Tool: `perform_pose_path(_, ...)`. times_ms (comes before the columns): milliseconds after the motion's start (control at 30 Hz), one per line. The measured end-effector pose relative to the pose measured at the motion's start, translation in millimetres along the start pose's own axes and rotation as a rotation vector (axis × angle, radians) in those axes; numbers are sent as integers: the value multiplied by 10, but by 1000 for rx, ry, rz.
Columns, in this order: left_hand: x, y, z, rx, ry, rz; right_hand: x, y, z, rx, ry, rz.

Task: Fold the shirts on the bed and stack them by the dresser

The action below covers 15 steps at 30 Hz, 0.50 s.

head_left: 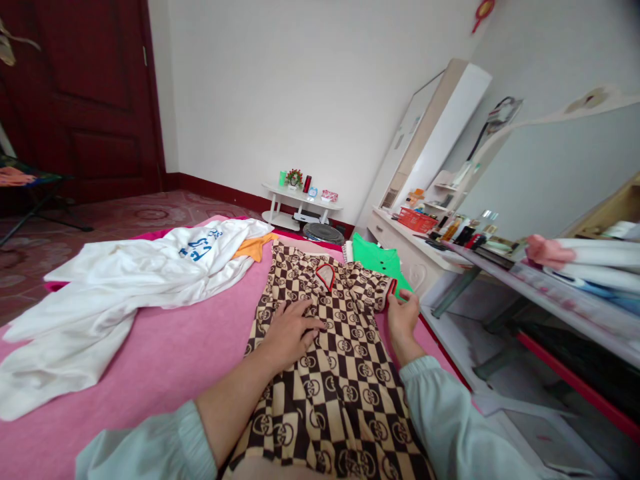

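A brown-and-beige checkered dress (345, 360) with short sleeves lies spread on the pink bed cover (185, 347). Red trim edges its neckline and the sleeve on the right. My left hand (293, 333) rests palm down on the chest of the dress, fingers loosely apart. At the right side, my right hand (404, 317) has its thumb and fingers closed on the red-edged sleeve cuff. Just beyond that sleeve lies a green garment (375, 253), partly covered by the dress.
White clothing (125, 280) with blue lettering lies on the left of the bed, beside an orange cloth (255, 248). A dressing table (415, 243) with a red basket (417, 220) and a grey-legged table (550, 293) stand close on the right. A low white stand (295, 193) is at the wall.
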<state>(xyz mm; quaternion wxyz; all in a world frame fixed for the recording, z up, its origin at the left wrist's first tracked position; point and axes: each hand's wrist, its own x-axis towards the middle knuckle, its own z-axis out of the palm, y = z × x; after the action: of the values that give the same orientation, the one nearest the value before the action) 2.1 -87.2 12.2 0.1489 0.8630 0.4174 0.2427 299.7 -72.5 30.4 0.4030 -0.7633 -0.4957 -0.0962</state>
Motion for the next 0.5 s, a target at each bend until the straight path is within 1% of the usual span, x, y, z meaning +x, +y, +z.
perform_pose_path(33,-2,4,-4,3,-3,7,-80,-77,-8,46,85,17)
perform_pose_path(67,-2,8,-9,5,-4,10,-165,-161,-14,104,129,5)
perform_pose_path(100,-2,11,-13,7,-4,7,-249,-247,-19,158,91,-49)
perform_pose_path(167,4,14,-18,7,-9,-1,-401,-411,-29,185,-152,-207)
perform_pose_path(233,12,11,-16,9,-15,-2,-512,-537,-46,80,-379,-290)
perform_pose_path(267,16,7,-12,11,-17,-1,-552,-581,-60,-7,-456,-314)
perform_pose_path(333,24,-5,1,20,-20,2,-604,-641,-95,-204,-564,-361)
perform_pose_path(400,30,-17,14,29,-20,3,-631,-679,-136,-375,-636,-418)
perform_pose_path(500,32,-27,22,47,-22,4,-650,-737,-201,-523,-697,-494)
